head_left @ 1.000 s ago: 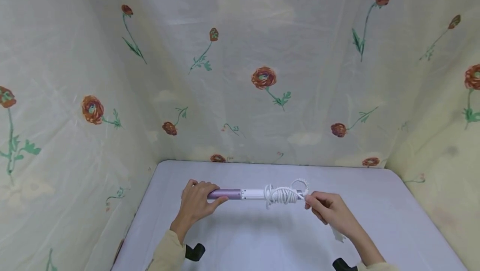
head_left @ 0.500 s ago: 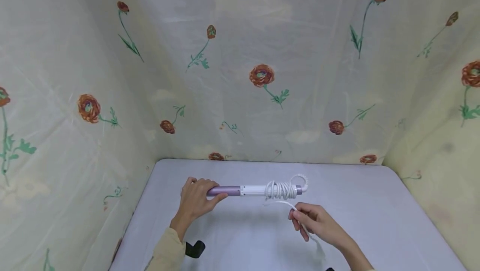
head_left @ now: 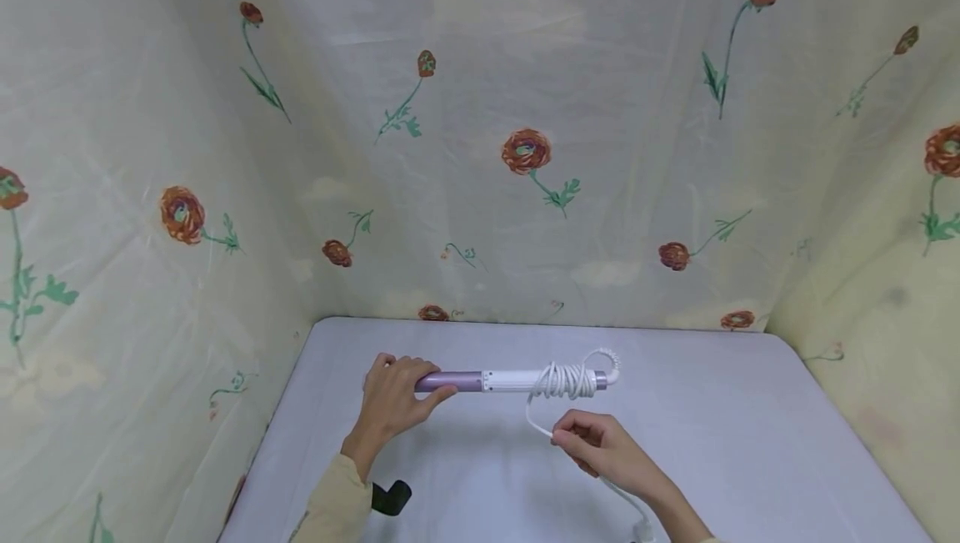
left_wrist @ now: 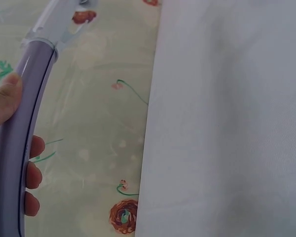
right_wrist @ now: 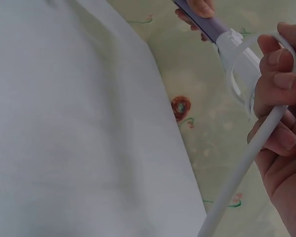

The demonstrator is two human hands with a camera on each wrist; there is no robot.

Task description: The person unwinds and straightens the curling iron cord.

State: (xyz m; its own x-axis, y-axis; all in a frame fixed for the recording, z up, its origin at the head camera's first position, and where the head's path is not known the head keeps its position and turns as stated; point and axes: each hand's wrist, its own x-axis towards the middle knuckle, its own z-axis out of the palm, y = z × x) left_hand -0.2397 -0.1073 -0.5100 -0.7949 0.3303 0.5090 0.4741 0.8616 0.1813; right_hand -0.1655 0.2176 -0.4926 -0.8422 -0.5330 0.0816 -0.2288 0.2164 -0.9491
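Observation:
A purple and white hair straightener [head_left: 506, 381] is held level above the table. My left hand [head_left: 397, 397] grips its purple end; in the left wrist view the thumb lies on one side of the purple part [left_wrist: 15, 143] and fingertips on the other. White cord [head_left: 562, 381] is wound in several loops round the white section, leaving the right end in a curved, ribbed piece. Below the loops, my right hand [head_left: 603, 451] pinches the loose length of cord. From that hand the cord [right_wrist: 241, 168] runs on down to a pale plug [head_left: 642, 530] at the bottom edge.
A white-covered table [head_left: 750, 409] lies beneath the hands. Floral curtains [head_left: 600, 109] stand behind it and on both sides. Near my left sleeve a black device part [head_left: 392, 498] sticks out.
My right hand has moved from the straightener's right end down and left, bringing the loose cord below the loops. The left hand stays nearly still, gripping the purple end.

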